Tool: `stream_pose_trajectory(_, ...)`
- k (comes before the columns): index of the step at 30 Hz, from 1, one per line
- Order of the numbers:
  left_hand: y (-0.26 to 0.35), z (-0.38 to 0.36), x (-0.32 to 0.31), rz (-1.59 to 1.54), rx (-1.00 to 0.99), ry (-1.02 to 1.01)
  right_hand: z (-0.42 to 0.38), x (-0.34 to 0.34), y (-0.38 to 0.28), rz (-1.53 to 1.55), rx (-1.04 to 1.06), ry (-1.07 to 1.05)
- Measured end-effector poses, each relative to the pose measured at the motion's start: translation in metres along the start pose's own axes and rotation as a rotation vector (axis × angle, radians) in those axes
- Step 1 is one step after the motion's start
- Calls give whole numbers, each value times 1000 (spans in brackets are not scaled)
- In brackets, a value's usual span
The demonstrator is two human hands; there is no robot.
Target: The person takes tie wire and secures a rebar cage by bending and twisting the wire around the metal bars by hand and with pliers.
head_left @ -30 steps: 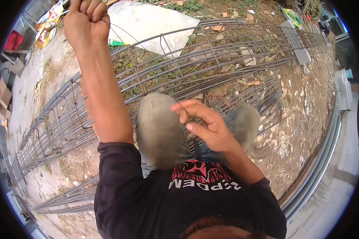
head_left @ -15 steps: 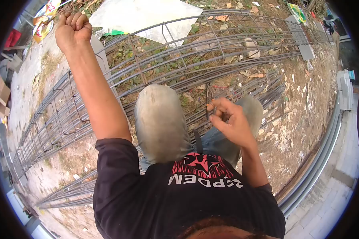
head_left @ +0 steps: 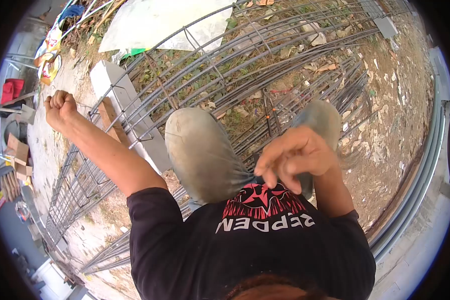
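Observation:
My left hand [head_left: 61,109] is closed in a fist, held out to the left above the ground. Whatever it may hold is hidden. My right hand [head_left: 301,157] hovers in front of my shirt by my right knee, fingers bent but apart, with nothing visible in them. Just beyond it a slim dark tool with orange marks [head_left: 269,116] lies over the steel bars; its kind is hard to make out. A long rebar cage [head_left: 205,65] with wire stirrups runs in front of my knees, and loose rebar [head_left: 330,92] lies beside it.
A white block [head_left: 127,97] and a piece of wood [head_left: 110,119] sit at the cage on the left. Another pale block [head_left: 386,26] is at its far right. A white sheet [head_left: 160,25] lies beyond. Grey pipes [head_left: 425,165] run along the right.
My left hand has moved down and outward, still a fist. My right hand has drawn back toward my shirt, away from the orange-marked tool. The view has shifted, showing more of the left side.

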State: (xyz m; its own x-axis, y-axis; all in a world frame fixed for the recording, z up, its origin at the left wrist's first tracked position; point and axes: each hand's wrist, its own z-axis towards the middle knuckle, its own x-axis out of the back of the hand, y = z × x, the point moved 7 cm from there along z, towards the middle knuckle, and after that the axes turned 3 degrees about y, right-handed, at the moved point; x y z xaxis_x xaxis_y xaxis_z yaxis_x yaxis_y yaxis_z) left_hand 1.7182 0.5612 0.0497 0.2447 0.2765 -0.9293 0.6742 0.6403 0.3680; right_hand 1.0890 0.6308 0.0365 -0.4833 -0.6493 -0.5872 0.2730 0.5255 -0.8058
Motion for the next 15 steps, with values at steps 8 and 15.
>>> stream_pose_trajectory(8, 17, -102, -65, -38, -2, -263, 64, 167, 131, 26, -209, 947)
stream_pose_trajectory(15, 23, -154, -24, -56, -48, -198, 180, 191, 166, 101, -372, 821)
